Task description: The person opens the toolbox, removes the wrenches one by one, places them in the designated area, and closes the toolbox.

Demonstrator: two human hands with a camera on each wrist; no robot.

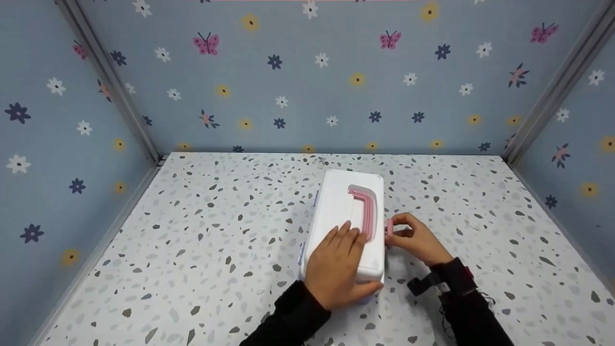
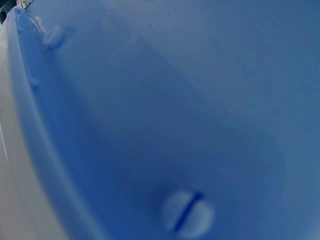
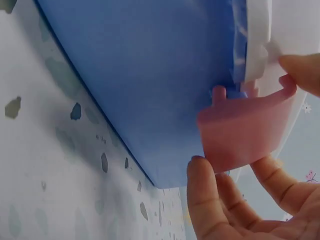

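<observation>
A storage box with a white lid [image 1: 336, 206] and a pink carry handle [image 1: 367, 216] lies on the table, its long side running away from me. My left hand [image 1: 334, 269] rests on the near part of the lid, fingers extended, fingertips beside the handle. At the box's right side my right hand [image 1: 418, 240] pinches a pink latch [image 3: 250, 130] between thumb and fingers. The right wrist view has the latch tilted out from the blue box wall [image 3: 150, 75], just below the white lid rim [image 3: 257, 40]. Close up in the left wrist view is the blue wall [image 2: 165, 110] with a round slotted peg [image 2: 187, 215].
The box stands on a white speckled table [image 1: 216, 240]. Behind it rises a blue flowered panel [image 1: 298, 86], with similar panels at left and right. A black wrist camera mount [image 1: 451, 276] sits on the right wrist, close to the table.
</observation>
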